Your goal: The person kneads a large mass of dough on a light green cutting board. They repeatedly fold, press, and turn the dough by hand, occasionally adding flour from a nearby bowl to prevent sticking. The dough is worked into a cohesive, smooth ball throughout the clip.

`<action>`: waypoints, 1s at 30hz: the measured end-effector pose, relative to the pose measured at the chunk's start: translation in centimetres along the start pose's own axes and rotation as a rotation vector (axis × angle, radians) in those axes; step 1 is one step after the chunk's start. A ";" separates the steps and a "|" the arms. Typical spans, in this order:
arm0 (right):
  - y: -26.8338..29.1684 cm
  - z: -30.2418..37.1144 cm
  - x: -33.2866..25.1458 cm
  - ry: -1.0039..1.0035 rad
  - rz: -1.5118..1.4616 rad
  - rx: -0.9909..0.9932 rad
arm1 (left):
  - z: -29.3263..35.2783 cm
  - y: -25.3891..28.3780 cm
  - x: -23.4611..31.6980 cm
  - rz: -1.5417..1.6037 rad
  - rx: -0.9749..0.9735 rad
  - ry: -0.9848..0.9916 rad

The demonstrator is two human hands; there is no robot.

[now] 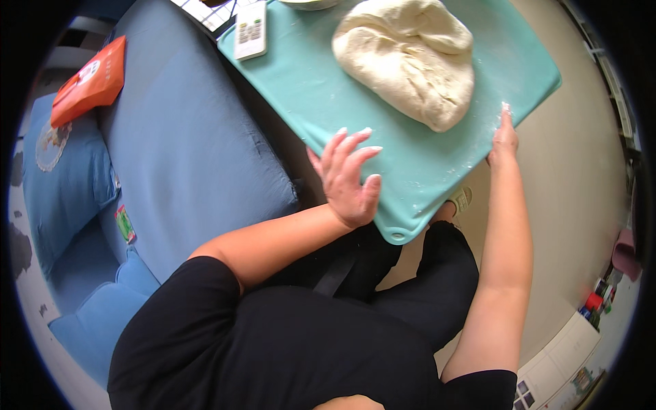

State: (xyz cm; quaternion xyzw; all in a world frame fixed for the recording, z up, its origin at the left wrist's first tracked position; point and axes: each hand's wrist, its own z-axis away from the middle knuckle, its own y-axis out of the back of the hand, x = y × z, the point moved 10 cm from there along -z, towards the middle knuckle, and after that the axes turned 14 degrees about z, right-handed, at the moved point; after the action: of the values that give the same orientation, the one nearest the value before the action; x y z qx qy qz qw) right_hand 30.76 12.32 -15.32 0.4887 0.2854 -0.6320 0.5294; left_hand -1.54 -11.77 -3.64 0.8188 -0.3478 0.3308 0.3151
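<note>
A large lump of pale dough, creased and folded over at the top, lies on a teal chopping board dusted with flour. My left hand is at the board's near left edge, its fingers spread and whitened at the tips, with nothing held. On the right edge, my right hand grips the board, one floury digit on top and the other fingers hidden beneath the rim. The board's near corner, with a small hole, points toward my body.
A white remote control lies on the board's far left corner, near part of a pale bowl. To the left stands a blue sofa with an orange bag and a cushion. Beige floor runs along the right.
</note>
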 end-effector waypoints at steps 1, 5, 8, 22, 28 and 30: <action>-0.4 0.8 -0.5 -0.003 -0.005 -0.009 | 0.1 0.0 -0.1 -0.008 0.002 0.007; -1.5 2.1 -1.1 -0.038 0.006 -0.035 | 1.0 0.4 -0.5 0.021 0.016 0.027; -1.3 2.5 -1.7 -0.023 0.057 -0.024 | 1.8 0.3 -0.1 -0.015 0.035 0.027; 1.7 8.1 -7.3 0.476 0.667 0.307 | -0.1 -1.9 -1.7 -0.071 -0.375 0.490; -1.2 17.2 -6.7 0.765 0.847 0.171 | -5.0 -1.6 -0.3 0.037 -0.300 0.214; -4.8 20.4 -7.2 0.934 0.930 0.150 | -7.8 -0.3 -2.5 -0.012 -0.252 0.066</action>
State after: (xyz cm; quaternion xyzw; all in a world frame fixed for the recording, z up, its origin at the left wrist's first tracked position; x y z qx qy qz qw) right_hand 19.46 -1.43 -2.13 0.8193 0.1993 -0.0774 0.5320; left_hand -5.11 -4.89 -1.07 0.7636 -0.3711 0.3093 0.4284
